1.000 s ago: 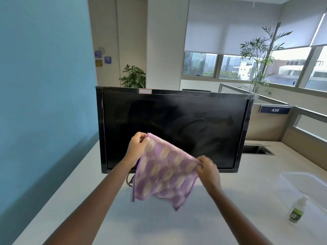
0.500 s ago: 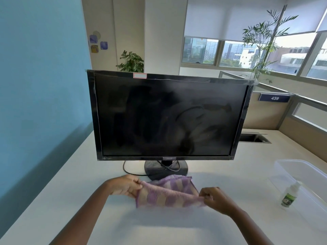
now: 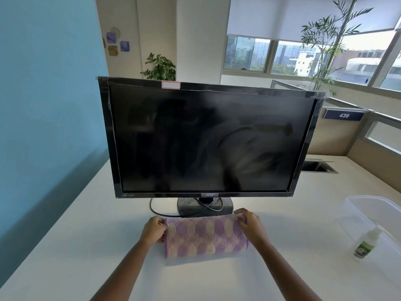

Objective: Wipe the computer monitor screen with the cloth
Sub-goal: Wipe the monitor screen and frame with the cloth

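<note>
Both forearms come in from the bottom edge, hands on the cloth [image 3: 206, 236]. It's purple and cream, folded to a wide band, lying flat on the white desk [image 3: 65, 246] just in front of the monitor base [image 3: 205, 208].

Left hand [image 3: 153, 229] pinches the cloth's left edge, fingers curled shut on the fabric. Right hand [image 3: 249, 224] grips the far right corner the same way — thumb and fingers closed over the edge. Cloth is stretched between the two hands, not touching the screen.

Right of that, near the desk edge: small spray bottle [image 3: 366, 243] with a green label, upright, just beside a clear plastic bin [image 3: 368, 205].

Behind the cloth, a black cable [image 3: 156, 211] loops around the base. Monitor [image 3: 208, 137] stands upright, screen dark, smears visible across the right half — white sticker [image 3: 171, 85] on the top bezel.

Further back: blue partition on the left, cable cutout [image 3: 318, 166] in the desk on the right, a "439" plate [image 3: 344, 115], potted plants, windows.
</note>
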